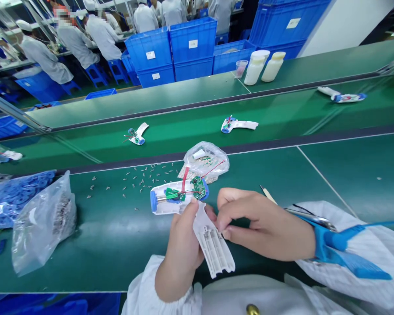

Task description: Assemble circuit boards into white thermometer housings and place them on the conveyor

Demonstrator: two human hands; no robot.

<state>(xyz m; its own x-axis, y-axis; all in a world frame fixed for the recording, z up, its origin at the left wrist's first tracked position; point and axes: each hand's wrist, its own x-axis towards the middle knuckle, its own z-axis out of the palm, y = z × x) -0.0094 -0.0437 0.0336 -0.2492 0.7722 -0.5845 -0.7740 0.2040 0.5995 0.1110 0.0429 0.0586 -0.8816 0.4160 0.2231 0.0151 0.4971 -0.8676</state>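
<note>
My left hand [184,245] is closed around the handle of a white gun-shaped housing half [213,245], like that of an infrared thermometer. Its thumb presses near the neck. Green circuit boards [198,187], red wires and a metal tube sit in the upper part, which has blue ends. Long battery slots run down the handle, open side up. At the slots' upper right edge, my right hand [249,218] pinches with thumb and forefinger on what looks like a small metal battery contact [221,233], mostly hidden by the fingertips. Tweezers [311,217] lie against the right wrist under a blue strap.
Small metal parts [147,177] are scattered beyond my left hand. A clear bag [213,153] of parts lies just behind the housing. More bags [42,227] stand at left. Similar housings [239,125] lie on the green belt [184,122]. White bottles [255,68] and blue crates [193,43] are farther back.
</note>
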